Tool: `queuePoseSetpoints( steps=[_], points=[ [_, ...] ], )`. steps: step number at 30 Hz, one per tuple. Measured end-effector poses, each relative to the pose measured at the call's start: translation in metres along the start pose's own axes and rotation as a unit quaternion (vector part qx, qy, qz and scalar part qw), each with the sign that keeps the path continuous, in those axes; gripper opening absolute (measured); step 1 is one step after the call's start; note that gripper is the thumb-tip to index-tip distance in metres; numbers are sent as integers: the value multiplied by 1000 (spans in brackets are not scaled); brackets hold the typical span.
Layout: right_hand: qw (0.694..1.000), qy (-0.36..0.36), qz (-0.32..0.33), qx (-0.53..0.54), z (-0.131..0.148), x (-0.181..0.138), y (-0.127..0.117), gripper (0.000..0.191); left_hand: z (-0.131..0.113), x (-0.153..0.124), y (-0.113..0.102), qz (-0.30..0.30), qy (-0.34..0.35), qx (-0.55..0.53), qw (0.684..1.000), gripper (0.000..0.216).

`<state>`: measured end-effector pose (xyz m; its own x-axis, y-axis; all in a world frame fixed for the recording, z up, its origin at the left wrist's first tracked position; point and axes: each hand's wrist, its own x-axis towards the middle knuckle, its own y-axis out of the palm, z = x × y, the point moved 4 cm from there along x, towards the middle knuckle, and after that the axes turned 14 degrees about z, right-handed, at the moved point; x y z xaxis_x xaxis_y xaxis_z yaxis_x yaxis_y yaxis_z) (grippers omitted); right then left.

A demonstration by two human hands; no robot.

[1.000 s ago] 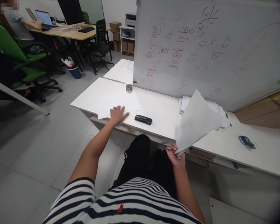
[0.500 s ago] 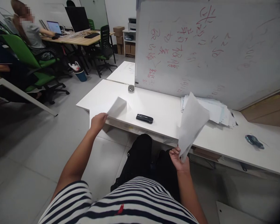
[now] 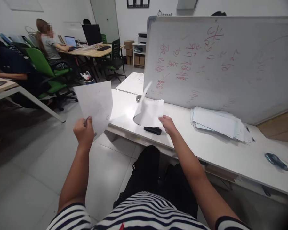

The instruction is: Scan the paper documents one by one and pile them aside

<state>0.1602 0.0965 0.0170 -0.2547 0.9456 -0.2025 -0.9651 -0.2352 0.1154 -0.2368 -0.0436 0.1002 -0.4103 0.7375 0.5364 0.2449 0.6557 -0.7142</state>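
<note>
My left hand is closed on the lower edge of a white sheet of paper, held upright in the air left of the white table. My right hand pinches the corner of a second white sheet, which curls up above the table top. A black stapler lies on the table just below that sheet, left of my right hand. A loose stack of papers rests on the table to the right.
A whiteboard with red writing stands on the table's far side. A small grey round object sits at its base and a dark blue object lies far right. A person works at a desk at the back, among green chairs.
My left hand lifted its sheet off the table into the air. My right hand carried its sheet from below the table edge up and left, over the stapler. The view tilted up.
</note>
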Motion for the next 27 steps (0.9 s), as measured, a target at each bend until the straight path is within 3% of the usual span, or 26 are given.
queuePoseSetpoints(
  steps=[5,9,11,13,15,17,19,21,23,27],
  points=[
    [996,84,35,9,-11,66,55,7,23,-20,-28,-74,-78,-24,994,40],
    [992,110,47,34,-22,90,95,9,28,-57,-17,-74,-87,10,993,36],
    [991,109,58,41,-22,94,109,20,24,-79,-3,-75,-51,25,996,35],
    [992,97,67,46,-19,86,115,37,7,-99,11,-96,60,19,993,24],
    [995,61,75,36,-15,59,110,57,-16,-115,25,-94,161,-15,982,5],
    [994,1,106,8,-13,12,96,76,-45,-127,37,-57,244,-58,966,24],
    [975,-23,219,42,-17,-52,83,80,-78,-138,51,12,312,-89,946,36],
    [933,-7,317,170,-26,-119,68,81,-111,-154,68,79,375,-91,919,41],
    [926,-12,277,256,-37,-173,42,82,-141,-178,86,138,432,-77,888,43],
    [955,70,90,273,-79,-238,-15,77,-183,-243,119,245,530,-68,809,40]
  ],
)
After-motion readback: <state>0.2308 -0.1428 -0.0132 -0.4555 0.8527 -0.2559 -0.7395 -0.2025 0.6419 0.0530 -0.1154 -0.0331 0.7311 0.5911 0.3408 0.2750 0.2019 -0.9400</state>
